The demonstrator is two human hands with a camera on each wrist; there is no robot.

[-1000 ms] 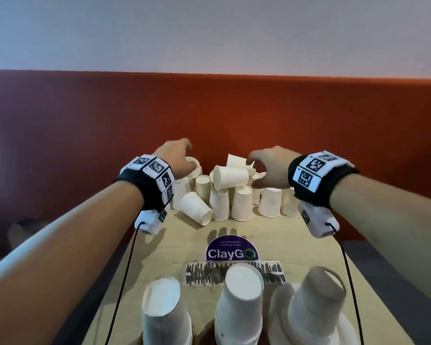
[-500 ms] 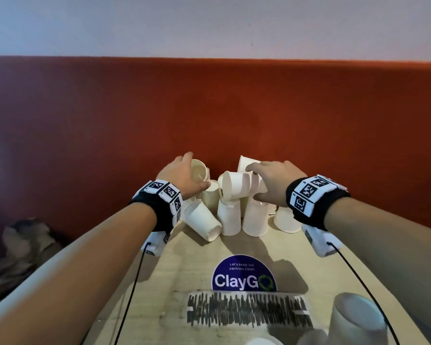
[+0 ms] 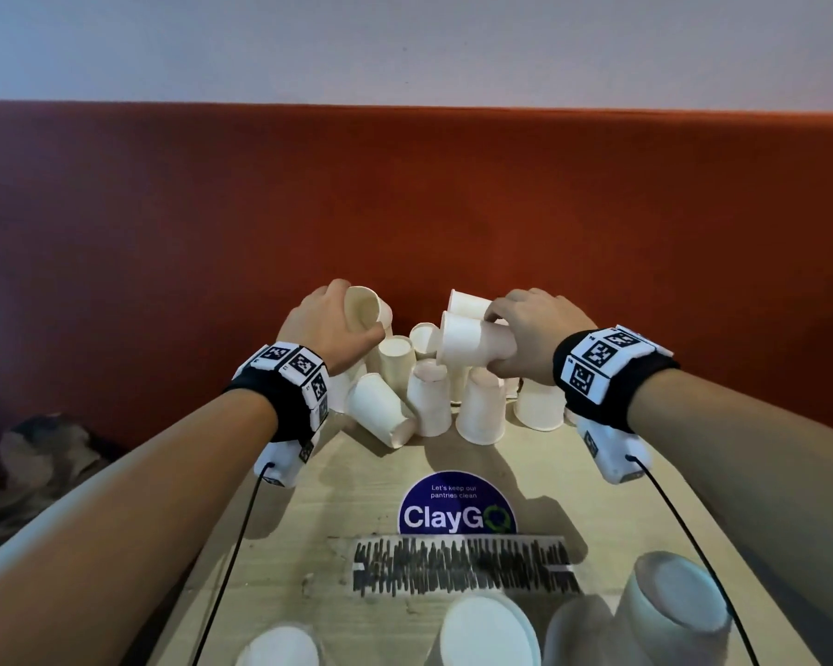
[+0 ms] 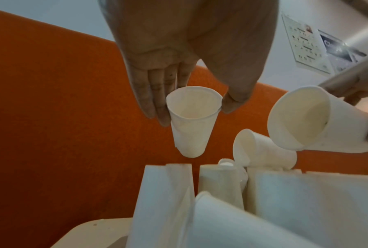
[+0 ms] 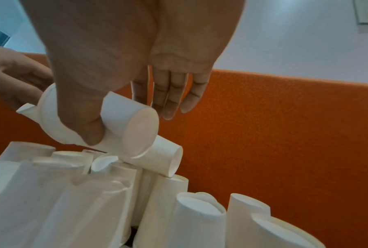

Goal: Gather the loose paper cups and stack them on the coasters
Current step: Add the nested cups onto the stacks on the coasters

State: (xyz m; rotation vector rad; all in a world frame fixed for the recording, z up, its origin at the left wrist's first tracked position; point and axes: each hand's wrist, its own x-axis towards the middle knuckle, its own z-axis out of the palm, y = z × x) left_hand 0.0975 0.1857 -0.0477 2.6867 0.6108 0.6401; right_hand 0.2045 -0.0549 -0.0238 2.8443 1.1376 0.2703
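Observation:
Several loose white paper cups (image 3: 482, 408) are heaped at the table's far end, most of them upside down. My left hand (image 3: 361, 312) pinches one cup (image 3: 367, 306) by its rim just above the heap's left side; in the left wrist view this cup (image 4: 189, 127) hangs mouth up between fingers and thumb. My right hand (image 3: 496, 341) grips a second cup (image 3: 470, 346) lying sideways over the middle of the heap; in the right wrist view its base (image 5: 140, 130) faces the camera. Three stacks of upturned cups (image 3: 489, 632) stand at the near edge; the coasters are out of sight.
An orange padded wall (image 3: 405, 209) rises right behind the heap. A round ClayGO sticker (image 3: 457, 504) and a scribbled-over label (image 3: 462, 564) lie mid-table. Black cables (image 3: 232, 560) hang from both wrists. Crumpled brown material (image 3: 34, 449) lies beyond the table's left edge.
Both hands have closed on cups and raised them slightly off the heap: the left took a mouth-up cup, the right the sideways cup on top. The head view shifted.

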